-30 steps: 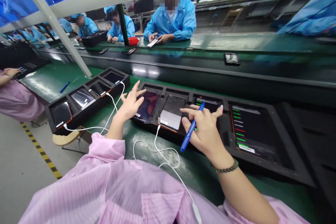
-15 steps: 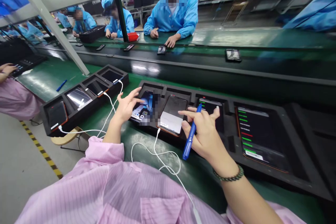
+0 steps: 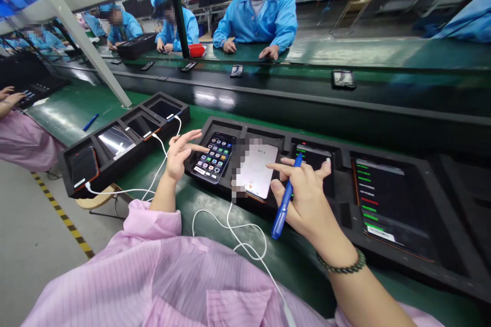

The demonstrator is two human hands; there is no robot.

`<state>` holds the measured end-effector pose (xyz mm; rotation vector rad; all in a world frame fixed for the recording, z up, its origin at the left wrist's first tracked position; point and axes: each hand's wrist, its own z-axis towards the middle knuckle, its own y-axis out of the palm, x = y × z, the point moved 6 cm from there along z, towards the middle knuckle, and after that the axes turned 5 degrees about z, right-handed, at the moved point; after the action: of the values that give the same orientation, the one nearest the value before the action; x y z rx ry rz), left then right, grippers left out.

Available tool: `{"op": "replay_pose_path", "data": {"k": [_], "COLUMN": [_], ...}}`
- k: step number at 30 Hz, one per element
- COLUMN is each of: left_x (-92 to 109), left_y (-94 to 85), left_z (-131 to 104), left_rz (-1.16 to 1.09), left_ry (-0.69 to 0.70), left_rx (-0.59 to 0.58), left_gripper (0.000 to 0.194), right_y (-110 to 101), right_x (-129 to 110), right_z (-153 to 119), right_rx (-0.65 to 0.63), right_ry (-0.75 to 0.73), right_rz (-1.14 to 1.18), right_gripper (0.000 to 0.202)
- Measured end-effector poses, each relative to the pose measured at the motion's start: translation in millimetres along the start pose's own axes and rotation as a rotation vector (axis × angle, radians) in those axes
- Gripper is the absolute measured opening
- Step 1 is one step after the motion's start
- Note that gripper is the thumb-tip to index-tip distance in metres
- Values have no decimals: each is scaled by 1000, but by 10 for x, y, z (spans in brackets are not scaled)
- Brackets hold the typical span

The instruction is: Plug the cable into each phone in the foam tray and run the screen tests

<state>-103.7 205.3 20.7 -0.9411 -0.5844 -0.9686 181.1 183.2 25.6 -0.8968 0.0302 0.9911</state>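
My left hand (image 3: pixel 179 157) has its fingers spread and holds nothing. Its index fingertip is at the edge of a smartphone (image 3: pixel 213 156) whose screen shows rows of app icons. A blue marker pen (image 3: pixel 285 202) is held between the fingers of my right hand (image 3: pixel 307 191). The right index finger reaches over a second smartphone (image 3: pixel 261 168) with a mostly white screen; whether it touches the glass I cannot tell. Partly behind the right hand is a third phone (image 3: pixel 314 156) with a dark screen. All lie in a black foam tray (image 3: pixel 264 130).
At the right, a dark-screened phone (image 3: pixel 387 204) with green and red lines shares the tray. A second tray (image 3: pixel 111 173) on the left holds several phones on white cables (image 3: pixel 245 225). Across a conveyor (image 3: pixel 276 92) carrying phones sits a person in blue (image 3: pixel 257 15). A blue pen (image 3: pixel 91 122) lies left.
The left phone's screen has gone from a blue home screen to an icon grid. The second phone's grey-and-white screen is now nearly all white. The co-worker's hand has drawn back from the conveyor.
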Motion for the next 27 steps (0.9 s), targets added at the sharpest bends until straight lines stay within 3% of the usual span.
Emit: {"op": "replay_pose_path", "data": {"k": [5, 12, 18, 21, 27], "left_x": [66, 203, 165, 137, 173], "left_y": [-93, 30, 81, 54, -55], "left_z": [-112, -168, -157, -157, -144], "left_rz": [-46, 4, 126, 72, -62], "left_ry": [82, 135, 50, 20, 86], "left_rx": [41, -244, -310, -278, -126], "left_gripper": [52, 44, 52, 56, 60], "right_y": [-16, -30, -31, -39, -46], "right_x": [-13, -29, -39, -34, -8], "right_z": [1, 12, 13, 11, 9], "right_rx": [11, 23, 32, 42, 32], "right_ry": [-28, -45, -57, -51, -12], "right_rz": [-1, 15, 11, 18, 34], "right_gripper": [23, 20, 19, 20, 22]}}
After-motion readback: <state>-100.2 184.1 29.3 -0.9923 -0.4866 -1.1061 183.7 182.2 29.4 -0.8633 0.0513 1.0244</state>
